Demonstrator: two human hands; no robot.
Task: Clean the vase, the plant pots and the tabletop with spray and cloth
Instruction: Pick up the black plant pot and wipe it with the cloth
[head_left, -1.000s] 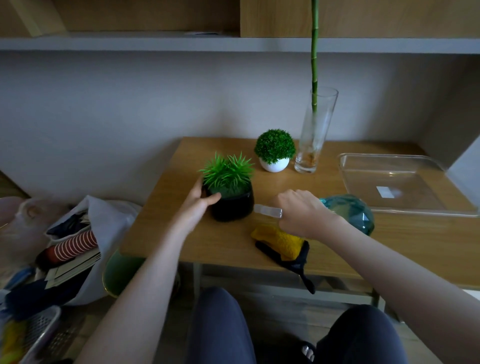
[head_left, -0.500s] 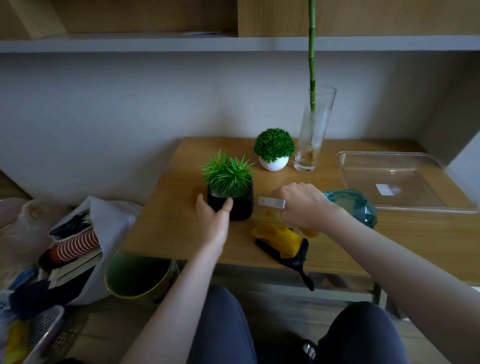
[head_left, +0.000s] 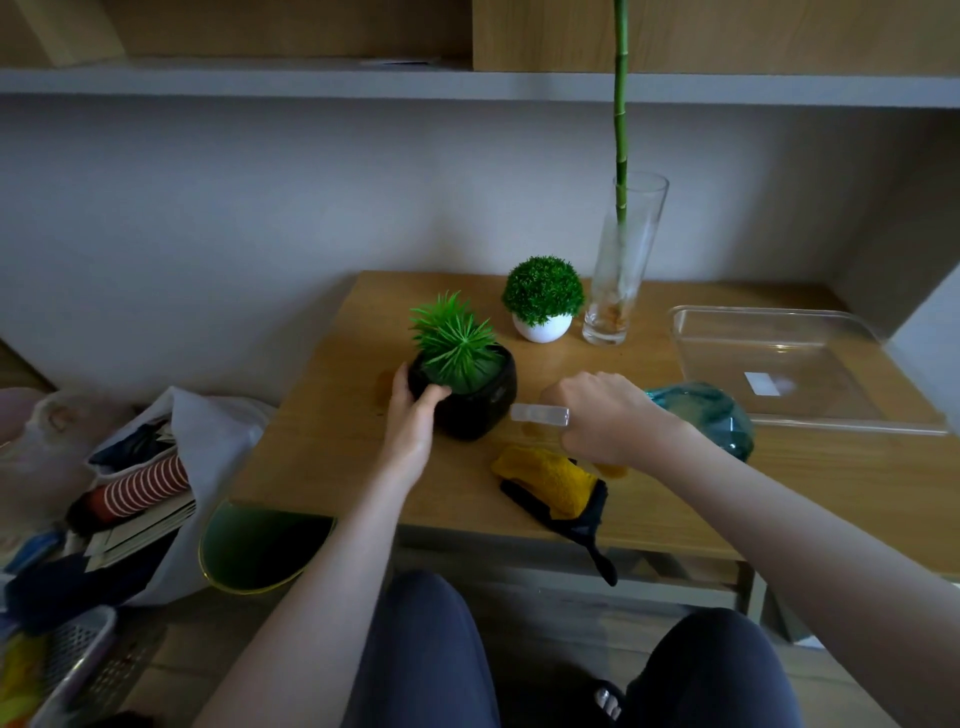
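Black pot (head_left: 470, 402) of spiky green leaves, tilted toward the left, near the table's (head_left: 332, 447) left front, gripped at its rim by left hand (head_left: 413, 415). Right hand (head_left: 605, 418) curled round teal spray bottle (head_left: 704, 415), clear nozzle pointing at the pot; yellow cloth (head_left: 543, 480) just beneath, overhanging the front edge. Bare wood left of the pot; white pot (head_left: 541, 327), glass vase (head_left: 621, 270) behind, clear tray (head_left: 779, 364) at right.

Black pot (head_left: 475, 402) tilted, spray bottle (head_left: 701, 415) beside, yellow cloth (head_left: 545, 480) below.
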